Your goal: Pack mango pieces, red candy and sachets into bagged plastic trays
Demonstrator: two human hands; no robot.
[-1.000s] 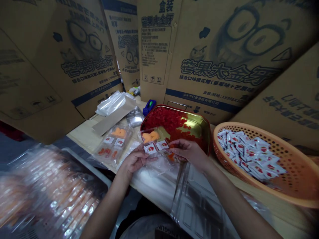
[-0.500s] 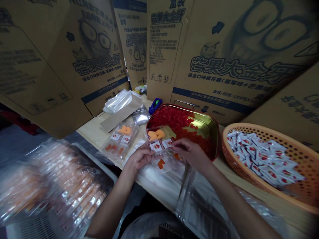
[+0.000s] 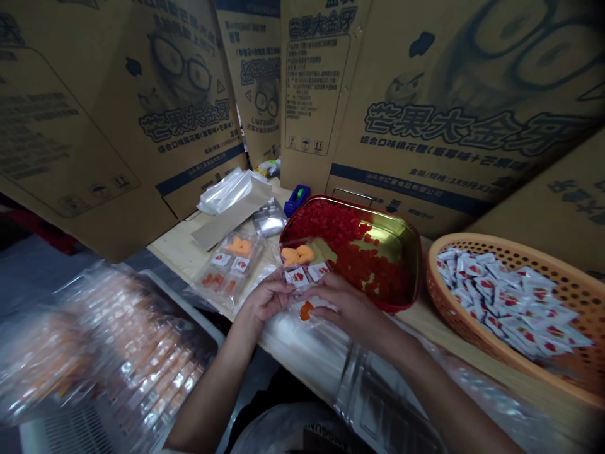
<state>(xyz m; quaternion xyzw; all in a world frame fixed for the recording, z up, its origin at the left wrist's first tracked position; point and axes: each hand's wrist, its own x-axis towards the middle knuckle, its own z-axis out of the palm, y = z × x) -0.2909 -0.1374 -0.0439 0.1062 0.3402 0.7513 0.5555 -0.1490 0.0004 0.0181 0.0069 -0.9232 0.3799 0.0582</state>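
A clear plastic tray holds orange candies at its far end, two white sachets in the middle and dark orange gummies nearer me. My left hand is closed on the tray's left edge. Over the tray's right side is my right hand, its fingers apart beside the gummies, with nothing visible in them. A red-rimmed metal tray of red and orange gummies lies just behind. To the left rests a filled clear tray.
An orange basket of sachets stands at right. Several packed trays fill a white crate at lower left. Empty clear trays lie near me. A blue tape dispenser and cardboard boxes are behind.
My right hand has moved left and slightly down over the clear tray, its fingers opening beside the gummies. My left hand stays in place. The view has shifted slightly.
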